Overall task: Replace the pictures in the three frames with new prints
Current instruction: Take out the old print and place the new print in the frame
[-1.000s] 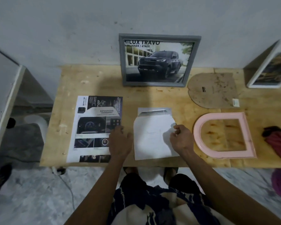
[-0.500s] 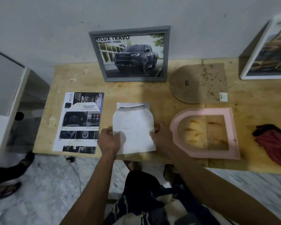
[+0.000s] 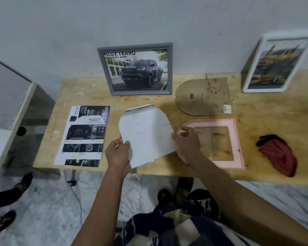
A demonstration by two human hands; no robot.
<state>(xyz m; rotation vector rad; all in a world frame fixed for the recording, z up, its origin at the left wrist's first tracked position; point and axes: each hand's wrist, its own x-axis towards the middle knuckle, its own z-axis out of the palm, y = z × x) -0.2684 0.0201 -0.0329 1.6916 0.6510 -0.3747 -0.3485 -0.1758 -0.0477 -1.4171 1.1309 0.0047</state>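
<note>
Roughly two of three done by the look: grey frame [image 3: 135,69] with truck print and white frame [image 3: 276,62] with print leaning at wall; pink arched frame [image 3: 237,142] lying empty on wooden table [image 3: 256,110], brown backing board [image 3: 203,95] apart behind it. Arch-cut print [image 3: 146,134], white side up, slightly curled, held over table front edge just left of pink frame. Left hand [image 3: 118,153] pinching lower-left edge, right hand [image 3: 187,142] pinching right edge; uncut brochure sheet [image 3: 84,135] flat at left.

matt white paper print [image 3: 146,134], rough scuffed wooden table [image 3: 267,110], smooth pink plastic frame [image 3: 236,144], red cloth [image 3: 279,153]
</note>
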